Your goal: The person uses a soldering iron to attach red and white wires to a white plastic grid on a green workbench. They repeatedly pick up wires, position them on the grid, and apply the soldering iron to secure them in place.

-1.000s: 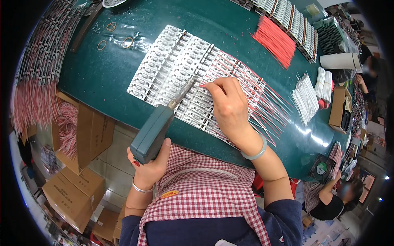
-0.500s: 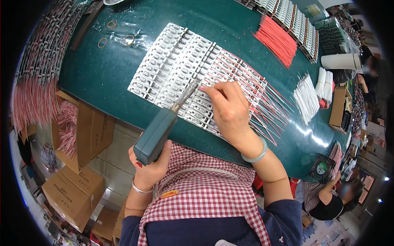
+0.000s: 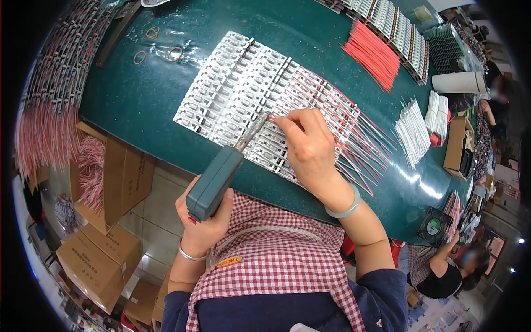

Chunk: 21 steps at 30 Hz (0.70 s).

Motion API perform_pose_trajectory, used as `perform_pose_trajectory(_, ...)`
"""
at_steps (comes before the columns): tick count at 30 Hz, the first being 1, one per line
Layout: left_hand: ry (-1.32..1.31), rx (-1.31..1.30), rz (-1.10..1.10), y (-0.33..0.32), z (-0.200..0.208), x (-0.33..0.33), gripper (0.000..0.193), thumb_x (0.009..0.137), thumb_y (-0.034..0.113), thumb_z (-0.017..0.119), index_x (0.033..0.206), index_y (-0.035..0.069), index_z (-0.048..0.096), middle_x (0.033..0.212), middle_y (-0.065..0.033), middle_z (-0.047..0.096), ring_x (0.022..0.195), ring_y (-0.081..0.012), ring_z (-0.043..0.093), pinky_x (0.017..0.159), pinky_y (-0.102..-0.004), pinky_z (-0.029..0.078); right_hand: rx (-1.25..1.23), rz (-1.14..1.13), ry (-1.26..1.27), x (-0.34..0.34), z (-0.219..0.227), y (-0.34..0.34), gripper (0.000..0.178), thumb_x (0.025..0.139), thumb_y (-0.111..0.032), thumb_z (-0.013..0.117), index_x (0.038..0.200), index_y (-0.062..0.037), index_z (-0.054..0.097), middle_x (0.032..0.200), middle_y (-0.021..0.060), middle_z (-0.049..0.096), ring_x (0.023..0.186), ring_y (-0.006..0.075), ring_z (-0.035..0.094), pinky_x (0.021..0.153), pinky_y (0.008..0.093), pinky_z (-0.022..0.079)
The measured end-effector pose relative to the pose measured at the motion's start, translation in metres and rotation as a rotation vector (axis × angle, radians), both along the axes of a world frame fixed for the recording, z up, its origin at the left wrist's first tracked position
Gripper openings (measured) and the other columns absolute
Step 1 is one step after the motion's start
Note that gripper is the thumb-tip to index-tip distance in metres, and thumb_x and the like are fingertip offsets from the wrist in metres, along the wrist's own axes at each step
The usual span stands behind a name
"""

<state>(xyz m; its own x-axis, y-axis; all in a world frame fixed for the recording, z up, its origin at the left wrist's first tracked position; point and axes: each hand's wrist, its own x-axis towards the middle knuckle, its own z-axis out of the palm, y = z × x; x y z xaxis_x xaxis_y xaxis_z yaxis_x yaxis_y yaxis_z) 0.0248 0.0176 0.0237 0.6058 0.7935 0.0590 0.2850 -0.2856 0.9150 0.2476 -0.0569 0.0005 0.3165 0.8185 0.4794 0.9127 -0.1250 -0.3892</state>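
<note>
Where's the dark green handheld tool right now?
In the head view, the dark green handheld tool is left of centre, in the left hand, its metal tip over the white panel, beside the right hand.

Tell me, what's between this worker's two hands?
In the head view, a green tool, gripped by the left hand, its metal tip close to the right hand, over white panels.

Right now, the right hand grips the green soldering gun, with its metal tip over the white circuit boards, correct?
Wrong hand: the head view shows the left hand gripping the green soldering gun, with its metal tip over the white circuit boards.
</note>
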Motion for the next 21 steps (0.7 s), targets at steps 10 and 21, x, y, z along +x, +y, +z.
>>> perform_pose_trajectory(10, -0.075, 0.007, 0.112, -0.006, -0.004, -0.005, 0.017, 0.079, 0.005, 0.077, 0.094, -0.002, 0.072, 0.08, -0.0103, 0.073, 0.062, -0.0179, 0.069, 0.057, -0.0277, 0.053, 0.002, -0.012, 0.005, -0.002, 0.0, 0.0, 0.023, 0.071, 0.005, 0.064, 0.093, 0.0003, 0.068, 0.087, 0.009, 0.058, 0.08, 0.0255, 0.056, 0.065, 0.0359, 0.047)
perform_pose_trajectory(21, -0.095, 0.056, 0.068, -0.006, -0.005, -0.009, 0.018, 0.079, 0.001, 0.075, 0.096, -0.004, 0.071, 0.082, -0.011, 0.074, 0.066, -0.0174, 0.071, 0.061, -0.0265, 0.054, 0.032, -0.009, 0.007, -0.012, 0.004, -0.005, 0.023, 0.073, 0.004, 0.064, 0.095, -0.0002, 0.068, 0.087, 0.0082, 0.059, 0.078, 0.0238, 0.057, 0.062, 0.0346, 0.048)
